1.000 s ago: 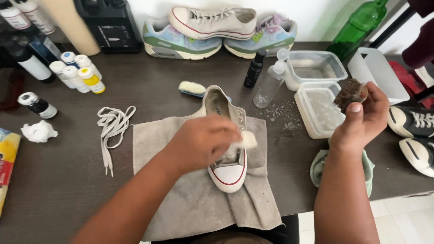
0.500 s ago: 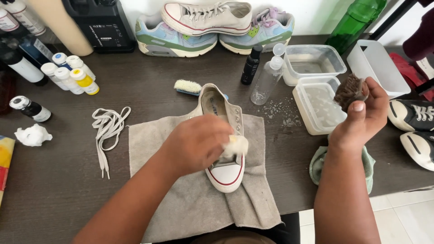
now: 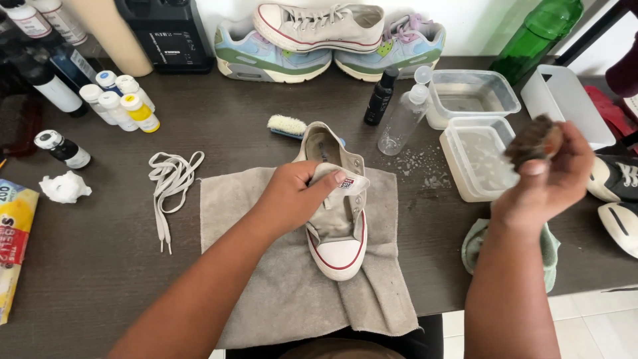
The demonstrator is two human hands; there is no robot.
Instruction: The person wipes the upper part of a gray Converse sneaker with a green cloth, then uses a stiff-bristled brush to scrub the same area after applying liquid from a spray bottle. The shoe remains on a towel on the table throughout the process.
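Dark table point(image 3: 106, 266) — grey cloth point(image 3: 279, 299), white laces point(image 3: 169, 183), tubs point(image 3: 475, 126).

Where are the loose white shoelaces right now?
The shoelaces lie on the dark table, left of the grey cloth and the left hand, below the small paint bottles.

We are stretching our left arm forward, its left hand point(image 3: 292, 196) curling palm-down with thumb pinching against the fingers. We are raising our right hand point(image 3: 548, 176) on a bent wrist, fingers closing in a grip.
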